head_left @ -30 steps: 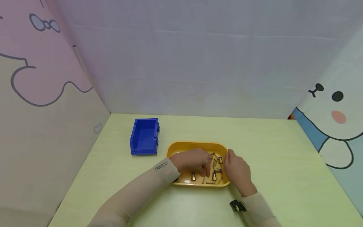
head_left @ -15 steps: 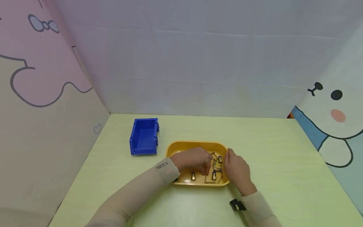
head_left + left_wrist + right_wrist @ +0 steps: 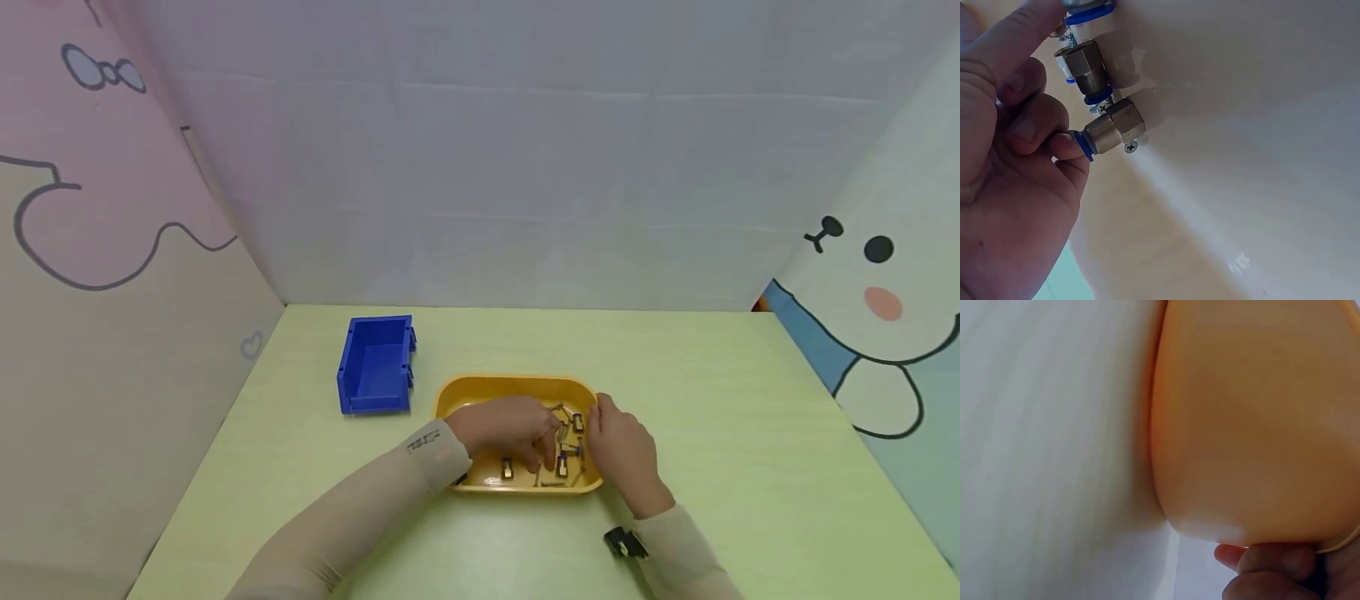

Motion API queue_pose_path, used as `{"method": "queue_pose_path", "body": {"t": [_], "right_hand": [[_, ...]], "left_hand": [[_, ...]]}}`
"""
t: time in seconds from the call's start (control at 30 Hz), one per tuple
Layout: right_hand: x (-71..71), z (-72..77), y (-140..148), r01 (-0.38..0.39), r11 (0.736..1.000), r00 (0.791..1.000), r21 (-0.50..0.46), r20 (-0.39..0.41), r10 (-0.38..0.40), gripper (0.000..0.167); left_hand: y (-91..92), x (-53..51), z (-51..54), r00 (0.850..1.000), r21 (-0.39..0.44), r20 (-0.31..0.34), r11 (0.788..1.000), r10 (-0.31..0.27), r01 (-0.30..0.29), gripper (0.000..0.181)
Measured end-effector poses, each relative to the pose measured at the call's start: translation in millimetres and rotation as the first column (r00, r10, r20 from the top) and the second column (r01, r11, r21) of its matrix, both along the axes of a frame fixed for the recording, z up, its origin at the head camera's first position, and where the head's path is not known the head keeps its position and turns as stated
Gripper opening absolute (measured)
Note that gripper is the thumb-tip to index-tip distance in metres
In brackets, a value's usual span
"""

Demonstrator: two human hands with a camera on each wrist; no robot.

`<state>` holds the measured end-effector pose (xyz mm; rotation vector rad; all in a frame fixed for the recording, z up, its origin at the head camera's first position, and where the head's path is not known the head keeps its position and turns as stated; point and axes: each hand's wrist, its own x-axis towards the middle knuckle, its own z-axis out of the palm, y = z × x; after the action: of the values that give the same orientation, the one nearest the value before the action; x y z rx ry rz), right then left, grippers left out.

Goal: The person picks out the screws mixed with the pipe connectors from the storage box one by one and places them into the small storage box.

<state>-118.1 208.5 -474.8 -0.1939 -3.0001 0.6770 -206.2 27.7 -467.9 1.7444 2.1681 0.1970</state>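
Observation:
A yellow tray stands on the table with several brass fittings with blue rings and several screws in it. My left hand reaches down into it, fingers bent among these parts. In the left wrist view, fittings lie by the curled fingers, and one fitting is right at a fingertip. Whether the thumb and forefinger pinch anything is hidden. My right hand grips the tray's right end; its fingers show at the tray wall in the right wrist view.
A blue open-fronted bin stands behind and left of the tray. A light green table lies under both, with a pale curtain at the back and printed cartoon panels at the sides. A black wrist device sits at the right cuff.
My left hand's fingers shift slightly among the parts, and a screw near the fingertips changes its angle a little. My right hand keeps its grip on the tray; the whole view drifts slightly.

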Motion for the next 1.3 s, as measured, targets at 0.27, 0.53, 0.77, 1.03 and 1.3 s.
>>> {"method": "queue_pose_path", "body": {"t": [0.27,0.53,0.77,1.03,1.3], "right_hand": [[0.9,0.3,-0.7,-0.005,1.000,1.000,-0.001,-0.002,0.005,0.038],[1.6,0.0,-1.4,-0.003,1.000,1.000,-0.006,0.001,0.003,0.038],[0.6,1.5,-0.9,-0.010,1.000,1.000,-0.006,-0.007,0.010,0.037],[-1.3,2.2,0.1,-0.010,1.000,1.000,0.001,-0.007,0.010,0.038],[-0.6,3.2,-0.8,-0.004,1.000,1.000,-0.007,0.030,0.004,0.038]], "left_hand": [[0.1,3.1,-1.2,1.000,0.021,0.000,1.000,0.003,-0.003,0.006],[-0.8,3.0,-1.5,1.000,0.012,0.020,1.000,0.005,-0.005,0.003],[0.5,2.0,-0.2,0.998,0.009,0.062,1.000,0.029,-0.029,0.013],[1.6,-2.8,2.7,0.985,0.019,0.142,0.995,0.097,-0.100,0.015],[3.1,-5.4,7.1,0.967,0.079,0.194,0.979,0.168,-0.186,0.010]]}}
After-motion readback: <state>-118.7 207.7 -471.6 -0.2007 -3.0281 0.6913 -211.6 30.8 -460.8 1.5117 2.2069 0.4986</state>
